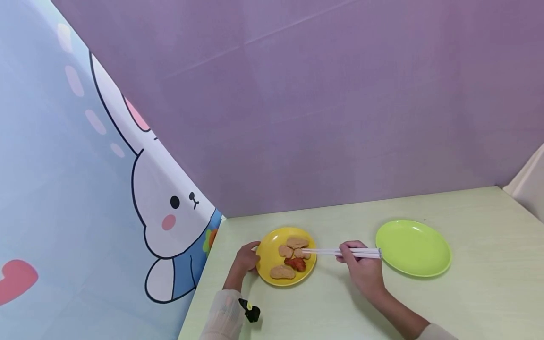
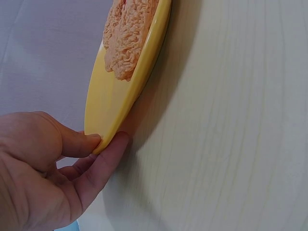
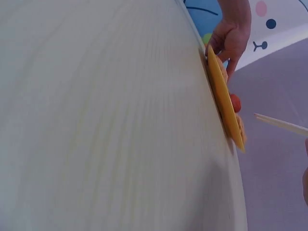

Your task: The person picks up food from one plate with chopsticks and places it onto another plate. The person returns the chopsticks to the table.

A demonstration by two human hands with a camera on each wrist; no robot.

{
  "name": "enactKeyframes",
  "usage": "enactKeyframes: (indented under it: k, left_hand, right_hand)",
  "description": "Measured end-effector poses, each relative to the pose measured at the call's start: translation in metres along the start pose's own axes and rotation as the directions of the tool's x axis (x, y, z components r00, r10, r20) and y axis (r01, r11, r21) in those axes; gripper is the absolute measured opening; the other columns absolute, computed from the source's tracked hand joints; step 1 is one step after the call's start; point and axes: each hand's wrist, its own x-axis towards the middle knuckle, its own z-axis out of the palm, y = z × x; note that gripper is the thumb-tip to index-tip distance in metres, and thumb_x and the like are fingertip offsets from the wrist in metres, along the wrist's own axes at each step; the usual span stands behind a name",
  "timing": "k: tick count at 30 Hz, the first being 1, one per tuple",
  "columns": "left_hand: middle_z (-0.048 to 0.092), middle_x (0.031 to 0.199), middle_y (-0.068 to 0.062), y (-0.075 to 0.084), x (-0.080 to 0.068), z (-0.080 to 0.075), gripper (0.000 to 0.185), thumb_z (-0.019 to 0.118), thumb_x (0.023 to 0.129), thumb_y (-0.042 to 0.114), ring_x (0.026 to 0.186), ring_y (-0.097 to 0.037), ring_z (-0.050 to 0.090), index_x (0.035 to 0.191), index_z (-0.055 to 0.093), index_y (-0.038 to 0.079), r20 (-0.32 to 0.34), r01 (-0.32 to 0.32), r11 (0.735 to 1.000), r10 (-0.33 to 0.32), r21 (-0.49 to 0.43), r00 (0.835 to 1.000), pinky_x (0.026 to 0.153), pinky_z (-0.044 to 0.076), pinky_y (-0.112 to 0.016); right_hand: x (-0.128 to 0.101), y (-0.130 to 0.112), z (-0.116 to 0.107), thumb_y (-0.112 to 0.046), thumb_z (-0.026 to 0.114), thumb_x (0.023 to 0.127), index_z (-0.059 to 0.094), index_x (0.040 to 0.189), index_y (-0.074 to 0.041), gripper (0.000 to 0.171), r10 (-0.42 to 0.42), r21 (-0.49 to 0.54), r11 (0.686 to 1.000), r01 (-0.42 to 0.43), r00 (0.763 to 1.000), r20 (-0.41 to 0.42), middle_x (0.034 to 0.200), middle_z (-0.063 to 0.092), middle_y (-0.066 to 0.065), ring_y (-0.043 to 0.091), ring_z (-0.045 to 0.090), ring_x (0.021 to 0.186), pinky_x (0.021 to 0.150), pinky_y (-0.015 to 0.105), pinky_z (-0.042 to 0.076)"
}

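A yellow plate point(image 1: 265, 250) on the pale green table carries several breaded nuggets point(image 1: 282, 272) and a red piece point(image 1: 295, 263). My left hand point(image 1: 246, 259) pinches the plate's left rim point(image 2: 103, 139) between thumb and finger. My right hand point(image 1: 361, 267) grips a pair of white chopsticks point(image 1: 340, 252), whose tips reach over the plate to a nugget point(image 1: 301, 253). In the right wrist view the chopsticks point(image 3: 281, 124) hover beside the yellow plate point(image 3: 222, 96). A nugget point(image 2: 129, 36) shows close in the left wrist view.
An empty green plate point(image 1: 413, 247) lies to the right of my right hand. A purple wall point(image 1: 340, 118) stands behind the table, and a bunny-printed panel point(image 1: 106, 189) closes the left side. A small black object point(image 1: 250, 311) sits by my left sleeve.
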Motion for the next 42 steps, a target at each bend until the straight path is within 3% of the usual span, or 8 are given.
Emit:
enactKeyframes:
  k: [5,9,14,18,20,32,38,42]
  left_hand:
    - [0.068,0.1,-0.013,0.001,-0.001,0.0,0.065,0.055,0.085,-0.007,0.061,-0.017,0.066,0.147,0.054,0.01,-0.008,0.005,1.0,-0.005,-0.005,1.0,0.051,0.056,-0.027]
    - [0.068,0.102,-0.014,0.001,-0.002,-0.001,0.065,0.055,0.085,-0.006,0.062,-0.017,0.066,0.148,0.053,0.01,-0.003,0.002,1.0,-0.002,-0.001,1.0,0.051,0.056,-0.027]
    - [0.068,0.106,-0.016,0.001,-0.002,-0.002,0.065,0.057,0.086,-0.005,0.064,-0.018,0.067,0.148,0.053,0.011,0.0,0.005,1.0,-0.005,0.016,1.0,0.051,0.056,-0.026]
    - [0.068,0.106,-0.016,0.0,-0.002,-0.002,0.064,0.057,0.086,-0.005,0.064,-0.018,0.067,0.148,0.053,0.011,-0.001,0.008,1.0,-0.008,0.016,1.0,0.052,0.056,-0.026]
    - [0.068,0.106,-0.016,0.0,-0.002,-0.002,0.064,0.057,0.086,-0.005,0.064,-0.018,0.067,0.148,0.053,0.012,-0.001,0.008,1.0,-0.008,0.011,1.0,0.052,0.056,-0.026]
    - [0.068,0.106,-0.015,-0.001,0.001,-0.002,0.063,0.057,0.086,-0.005,0.063,-0.017,0.067,0.147,0.054,0.011,-0.009,0.006,1.0,-0.006,0.023,1.0,0.051,0.055,-0.026]
    - [0.068,0.107,-0.015,-0.002,0.003,0.0,0.063,0.056,0.087,-0.004,0.063,-0.017,0.067,0.148,0.053,0.013,-0.008,0.018,1.0,-0.018,0.015,1.0,0.051,0.055,-0.026]
    - [0.068,0.106,-0.015,-0.001,0.003,0.001,0.064,0.055,0.087,-0.005,0.062,-0.018,0.067,0.149,0.052,0.012,-0.01,0.025,1.0,-0.025,0.011,1.0,0.051,0.055,-0.026]
  right_hand:
    - [0.006,-0.002,-0.016,0.001,0.071,0.09,0.074,0.09,0.001,0.003,-0.13,-0.182,0.974,0.138,0.99,0.056,0.079,0.074,0.014,0.001,0.071,0.066,0.058,0.02,0.059]
    - [0.011,-0.001,-0.027,0.004,0.078,0.08,0.076,0.086,-0.008,0.014,-0.313,-0.322,0.886,0.333,0.943,0.113,0.075,0.073,0.002,-0.009,0.06,0.063,0.052,0.011,0.049]
    - [0.018,0.005,-0.04,0.008,0.081,0.071,0.075,0.084,-0.014,0.027,-0.522,-0.315,0.76,0.568,0.823,0.224,0.076,0.07,-0.003,-0.005,0.057,0.069,0.059,0.007,0.049]
    - [0.021,0.01,-0.049,-0.016,0.075,0.091,0.075,0.086,-0.014,0.005,-0.61,-0.329,0.641,0.694,0.72,0.331,0.08,0.071,-0.002,0.003,0.063,0.071,0.065,0.009,0.054]
    - [0.023,0.011,-0.053,-0.03,0.063,0.1,0.074,0.085,-0.014,0.024,-0.648,-0.358,0.549,0.755,0.655,0.388,0.082,0.071,-0.002,0.008,0.067,0.071,0.066,0.012,0.056]
    - [0.016,0.016,-0.072,-0.033,0.035,0.111,0.071,0.09,-0.014,0.045,-0.621,-0.342,0.158,0.926,0.363,0.695,0.09,0.067,-0.001,0.012,0.067,0.07,0.058,0.019,0.054]
    - [0.001,0.021,-0.079,-0.026,0.043,0.108,0.071,0.091,-0.013,0.035,-0.477,-0.334,0.09,0.938,0.335,0.812,0.094,0.068,0.006,0.018,0.07,0.078,0.064,0.022,0.058]
    - [-0.005,0.021,-0.082,-0.011,0.071,0.078,0.072,0.092,-0.011,0.014,-0.401,-0.345,0.113,0.932,0.361,0.842,0.097,0.069,0.009,0.021,0.072,0.083,0.069,0.024,0.059]
